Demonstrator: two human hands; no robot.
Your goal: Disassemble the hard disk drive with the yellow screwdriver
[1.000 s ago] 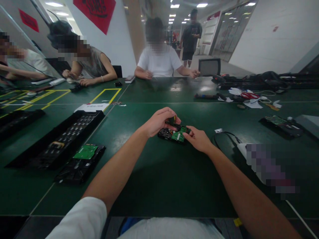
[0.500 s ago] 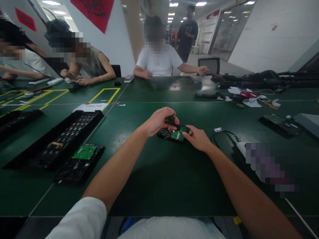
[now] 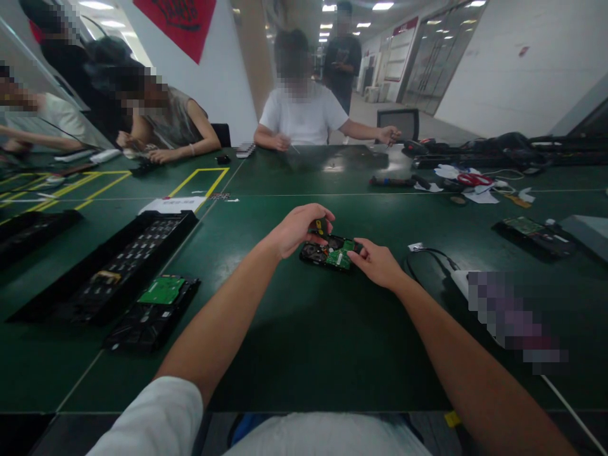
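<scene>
1. Board unit (image 3: 339,257): flat blk casing, green circuit board on its R half; at mid table (image 3: 332,342), btwn both hands. Resting flat or lifted a bit: can't tell.
2. L hand (image 3: 304,229): fingers closed round a small dark piece (image 3: 321,226) w/ yellow marking, just above unit's L part; contact w/ unit can't tell.
3. R hand (image 3: 377,261): grasping unit's R end, thumb on near side.
4. L of L arm: 2nd unit (image 3: 152,316), blk w/ green board, just beside long blk tray (image 3: 95,256).
5. Far R: 3rd unit (image 3: 536,239), near grey box (image 3: 589,237).
6. Nearer, R of R arm: pale device (image 3: 463,285), partly pixelated, w/ blk cable (image 3: 437,254).
7. Across table: seated person in wht T-shirt (image 3: 301,117); standing person in dk top (image 3: 342,60) behind.
</scene>
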